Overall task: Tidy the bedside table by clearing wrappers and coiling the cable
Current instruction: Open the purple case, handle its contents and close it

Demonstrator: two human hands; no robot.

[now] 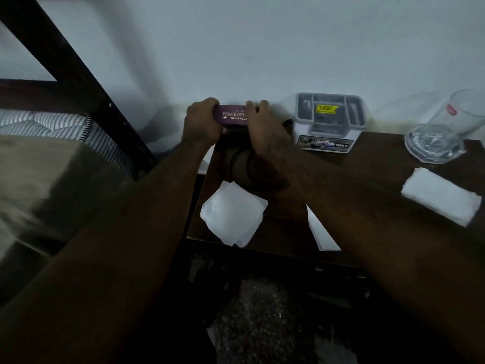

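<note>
1. Both hands have a grip on the purple glasses case (232, 117), left hand (200, 122) clamped on its left end, right hand (262, 127) wrapped over its right end, fingers curled over the top. It's held up at the back of the surface (367, 164), right by the wall (262, 48).
2. Gold print on the case reads "PRINCE OPT..." and "ROURKELA", the rest is covered by my right fingers.
3. Under my right wrist there's a dark cable (240, 164) looped around something roundish on the surface. Too dim to say what it is.
4. White wrappers are lying around: a crumpled one (233, 214) near the front left corner, partly over the edge, another (321, 232) poking out from under my right forearm, and a third (443, 198) further right.
5. Lidded plastic box (330, 119) with a yellow sticker sits just right of my hands, against the wall.
6. Clear drinking glass (443, 130) stands at the far right, behind that third wrapper.
7. Bed (52, 164) with a striped mattress edge is off to the left, dark frame (65, 61) running up diagonally.
</note>
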